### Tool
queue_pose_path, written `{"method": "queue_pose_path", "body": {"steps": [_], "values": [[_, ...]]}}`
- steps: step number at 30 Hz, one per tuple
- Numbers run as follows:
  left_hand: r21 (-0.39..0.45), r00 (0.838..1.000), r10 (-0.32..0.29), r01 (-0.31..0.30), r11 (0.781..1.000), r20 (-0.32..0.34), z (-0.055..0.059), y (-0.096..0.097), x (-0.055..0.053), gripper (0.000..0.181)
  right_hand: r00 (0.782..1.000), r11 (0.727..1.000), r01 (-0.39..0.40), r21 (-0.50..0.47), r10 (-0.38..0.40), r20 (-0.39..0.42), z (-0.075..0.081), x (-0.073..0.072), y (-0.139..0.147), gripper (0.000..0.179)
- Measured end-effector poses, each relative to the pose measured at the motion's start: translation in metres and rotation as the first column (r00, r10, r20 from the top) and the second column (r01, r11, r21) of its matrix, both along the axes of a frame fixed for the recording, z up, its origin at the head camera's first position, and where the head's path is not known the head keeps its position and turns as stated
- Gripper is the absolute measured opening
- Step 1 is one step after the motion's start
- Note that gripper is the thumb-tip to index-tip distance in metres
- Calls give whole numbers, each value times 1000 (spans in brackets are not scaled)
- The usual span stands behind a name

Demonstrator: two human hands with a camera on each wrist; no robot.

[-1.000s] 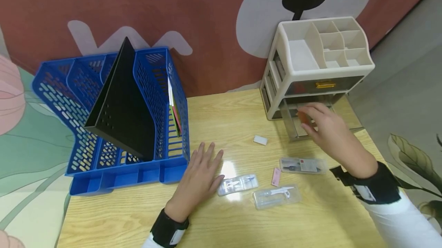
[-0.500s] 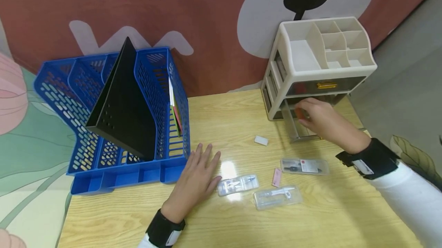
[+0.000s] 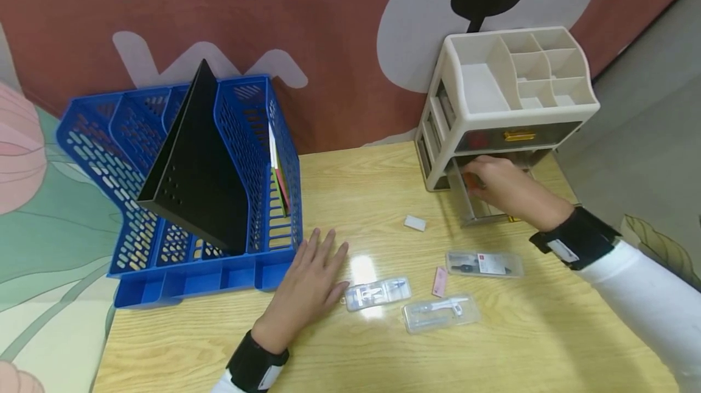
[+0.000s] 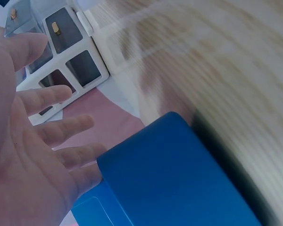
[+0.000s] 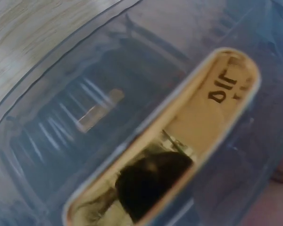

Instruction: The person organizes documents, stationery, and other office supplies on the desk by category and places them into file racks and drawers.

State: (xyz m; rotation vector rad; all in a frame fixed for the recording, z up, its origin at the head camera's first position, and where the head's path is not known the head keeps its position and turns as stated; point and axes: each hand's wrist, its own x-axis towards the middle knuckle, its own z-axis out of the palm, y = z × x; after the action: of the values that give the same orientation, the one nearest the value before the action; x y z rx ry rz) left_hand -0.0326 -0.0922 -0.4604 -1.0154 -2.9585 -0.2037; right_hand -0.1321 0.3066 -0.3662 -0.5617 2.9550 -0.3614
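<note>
My right hand [image 3: 506,183] reaches into a pulled-out clear drawer [image 3: 463,195] of the white desktop organizer [image 3: 526,114]. Its fingers bend down behind the drawer's walls, and an orange-brown patch shows by the fingertips; I cannot tell whether they hold something. In the right wrist view the drawer's gold handle [image 5: 203,122] fills the middle, with part of the hand [image 5: 269,207] at the lower right. My left hand [image 3: 303,283] rests on the table, fingers spread, between the blue file rack [image 3: 219,268] and a small clear case [image 3: 378,294].
Two clear cases lie nearer the right: one with a white compass [image 3: 440,313], one with a labelled dark compass [image 3: 484,264]. Close by are a pink block [image 3: 440,281] and a small white block [image 3: 414,222]. A black folder [image 3: 202,180] leans in the rack.
My right hand has moved left and lower into the drawer, and its forearm has swung. My left hand has slid slightly toward the lower left. The cases and blocks stay put.
</note>
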Motion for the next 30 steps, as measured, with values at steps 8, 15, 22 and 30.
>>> {"method": "queue_pose_path", "body": {"steps": [8,15,22,30], "values": [[-13,1000,-1,1,1000,-1,-1,2,1,66,999,999,19,35,-21,41,-6,-5,-1,39],[-15,1000,-3,3,1000,-10,-2,1,2,67,998,999,14,36,-12,-58,-3,2,-3,36],[-16,1000,-4,4,1000,-16,-2,2,2,66,990,1000,26,2,-25,-140,10,16,-3,35],[-7,1000,-12,11,1000,-28,-3,4,1,66,951,998,-16,-65,-5,-310,23,39,-14,25]]}}
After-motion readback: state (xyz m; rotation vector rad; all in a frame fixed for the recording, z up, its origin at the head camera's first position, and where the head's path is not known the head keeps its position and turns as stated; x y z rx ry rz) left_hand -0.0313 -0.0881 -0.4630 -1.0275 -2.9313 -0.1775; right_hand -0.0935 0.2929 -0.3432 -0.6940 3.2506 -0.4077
